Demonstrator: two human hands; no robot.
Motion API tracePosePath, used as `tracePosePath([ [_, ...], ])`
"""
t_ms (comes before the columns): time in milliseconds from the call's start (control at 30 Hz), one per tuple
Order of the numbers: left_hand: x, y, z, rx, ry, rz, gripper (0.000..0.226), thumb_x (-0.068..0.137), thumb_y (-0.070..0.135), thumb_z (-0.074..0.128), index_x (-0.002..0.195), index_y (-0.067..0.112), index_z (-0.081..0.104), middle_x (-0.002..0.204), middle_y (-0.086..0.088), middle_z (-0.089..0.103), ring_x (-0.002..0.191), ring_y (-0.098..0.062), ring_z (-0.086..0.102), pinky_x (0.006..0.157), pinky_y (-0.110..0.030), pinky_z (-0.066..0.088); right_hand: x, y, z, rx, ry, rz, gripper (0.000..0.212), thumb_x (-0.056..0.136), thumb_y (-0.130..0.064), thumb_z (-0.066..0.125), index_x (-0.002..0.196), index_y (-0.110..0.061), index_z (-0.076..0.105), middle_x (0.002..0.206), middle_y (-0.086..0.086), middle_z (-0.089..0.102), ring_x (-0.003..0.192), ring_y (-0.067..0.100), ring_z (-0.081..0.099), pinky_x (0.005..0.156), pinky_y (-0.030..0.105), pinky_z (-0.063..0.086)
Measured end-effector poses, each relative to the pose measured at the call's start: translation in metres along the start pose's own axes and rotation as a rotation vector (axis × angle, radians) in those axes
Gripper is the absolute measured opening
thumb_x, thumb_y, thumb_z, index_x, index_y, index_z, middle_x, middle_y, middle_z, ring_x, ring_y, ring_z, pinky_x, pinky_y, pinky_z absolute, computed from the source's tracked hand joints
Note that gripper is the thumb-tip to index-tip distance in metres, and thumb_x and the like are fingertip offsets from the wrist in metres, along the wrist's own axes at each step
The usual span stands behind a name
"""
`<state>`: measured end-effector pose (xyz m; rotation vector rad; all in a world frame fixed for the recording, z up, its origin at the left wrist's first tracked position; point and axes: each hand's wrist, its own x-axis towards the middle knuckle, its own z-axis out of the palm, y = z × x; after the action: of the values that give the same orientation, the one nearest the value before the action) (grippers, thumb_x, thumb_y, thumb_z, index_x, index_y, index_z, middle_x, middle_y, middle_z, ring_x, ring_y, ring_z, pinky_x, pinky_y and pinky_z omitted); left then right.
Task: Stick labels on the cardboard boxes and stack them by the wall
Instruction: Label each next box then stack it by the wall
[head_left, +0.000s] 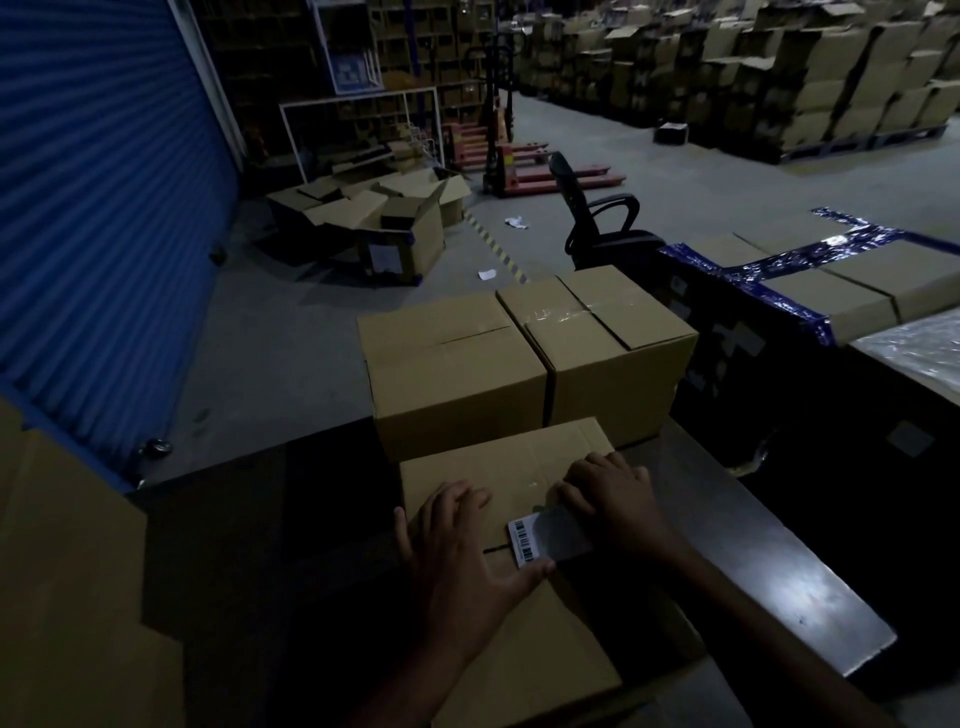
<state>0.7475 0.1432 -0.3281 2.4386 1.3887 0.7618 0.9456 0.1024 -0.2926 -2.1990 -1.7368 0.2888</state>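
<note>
Lower centre of frame: left hand (457, 551) flat, steadying box (524, 649); right hand (610, 493), fingers extended, pressing label (545, 538) down for adhesion.

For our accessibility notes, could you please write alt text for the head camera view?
Both hands, left hand and right hand, press a barcode label flat onto a cardboard box in a dim warehouse; two sealed boxes sit beyond.

Matt brown cardboard box (498, 613) under both hands, smooth white paper barcode label (545, 538) between them, glossy metal tabletop (795, 597) right of right hand (615, 493)
</note>
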Motion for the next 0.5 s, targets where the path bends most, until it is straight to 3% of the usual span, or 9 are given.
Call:
tracePosePath([
  [133,0.000,0.001,-0.001,-0.032,-0.002,-0.014,0.083,0.061,0.086,0.052,0.123,0.031,0.058,0.134,0.008,0.052,0.134,-0.016,0.043,0.117,-0.061,0.015,-0.001,-0.005,-0.010,0.282,-0.091,0.005,0.014,0.097,-0.036,0.048,0.091,-0.025,0.053,0.086,-0.013,0.057,0.084,0.006,0.055,0.089,0.037,0.042],
  [200,-0.001,0.002,-0.003,-0.041,-0.007,-0.010,0.085,0.062,0.089,0.051,0.123,0.031,0.058,0.135,0.009,0.052,0.134,-0.015,0.043,0.118,-0.060,0.014,-0.003,-0.003,-0.013,0.469,-0.104,0.059,0.012,0.092,-0.036,0.058,0.094,-0.024,0.056,0.089,-0.009,0.063,0.082,0.004,0.061,0.076,0.030,0.051],
  [300,-0.001,0.002,-0.003,-0.068,-0.013,-0.027,0.087,0.068,0.095,0.035,0.122,0.031,0.058,0.136,0.011,0.052,0.136,-0.013,0.041,0.120,-0.054,0.009,-0.008,0.000,-0.019,0.662,-0.142,0.076,0.019,0.084,-0.031,0.070,0.099,-0.024,0.061,0.090,-0.005,0.067,0.080,0.000,0.066,0.063,0.019,0.051],
  [500,0.000,-0.001,-0.007,-0.244,0.059,-0.114,0.034,0.096,0.044,0.037,0.112,0.028,0.063,0.126,0.012,0.061,0.127,-0.011,0.051,0.122,-0.052,0.012,-0.021,0.000,-0.015,0.834,-0.167,0.093,0.017,0.083,-0.018,0.070,0.099,-0.018,0.066,0.098,-0.001,0.070,0.089,0.006,0.069,0.070,0.023,0.056],
])
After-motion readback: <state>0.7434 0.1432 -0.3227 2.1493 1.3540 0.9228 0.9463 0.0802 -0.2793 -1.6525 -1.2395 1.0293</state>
